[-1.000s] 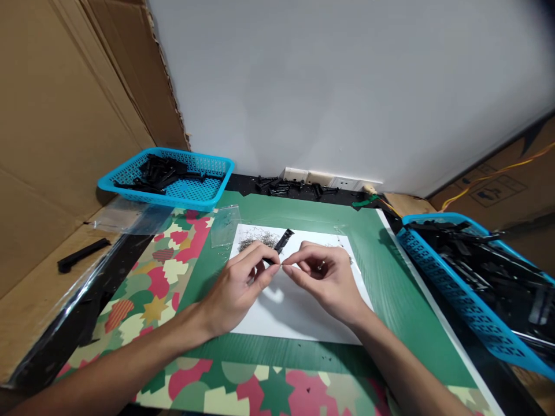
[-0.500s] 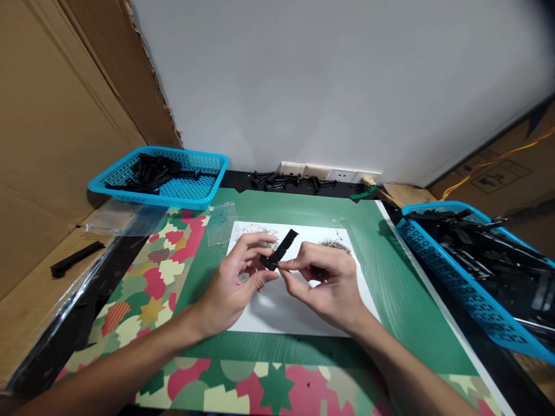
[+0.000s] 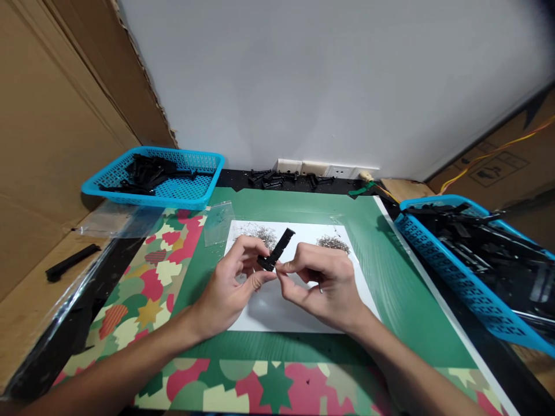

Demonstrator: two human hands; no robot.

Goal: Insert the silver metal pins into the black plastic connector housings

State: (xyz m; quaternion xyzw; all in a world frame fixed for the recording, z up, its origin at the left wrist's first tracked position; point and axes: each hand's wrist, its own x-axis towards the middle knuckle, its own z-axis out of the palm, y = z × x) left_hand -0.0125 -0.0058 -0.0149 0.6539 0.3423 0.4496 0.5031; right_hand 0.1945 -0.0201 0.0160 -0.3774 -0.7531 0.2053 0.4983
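Between the fingers of my left hand (image 3: 236, 283) is a slim black plastic part (image 3: 280, 247), tilted with its upper end to the right. My right hand (image 3: 323, 277) pinches at the part's lower end; whatever sits between that thumb and forefinger is too small to make out. A small metal bit also shows near the right hand's curled fingers. Under both hands lies a white sheet (image 3: 277, 315). On it are a loose pile of fine metal pieces (image 3: 262, 233) behind the left hand and a denser pile of small metal pieces (image 3: 333, 244) behind the right.
A blue basket (image 3: 182, 199) with black parts stands at the back left, another blue basket (image 3: 459, 283) at the right. Several black parts (image 3: 273, 179) lie along the wall by the sockets (image 3: 314, 168). One black part (image 3: 73, 263) rests at far left, near a plastic bag (image 3: 219, 222).
The black part has turned slightly more upright in my left hand. My right fingers stay at its lower end. The whole view has shifted a little.
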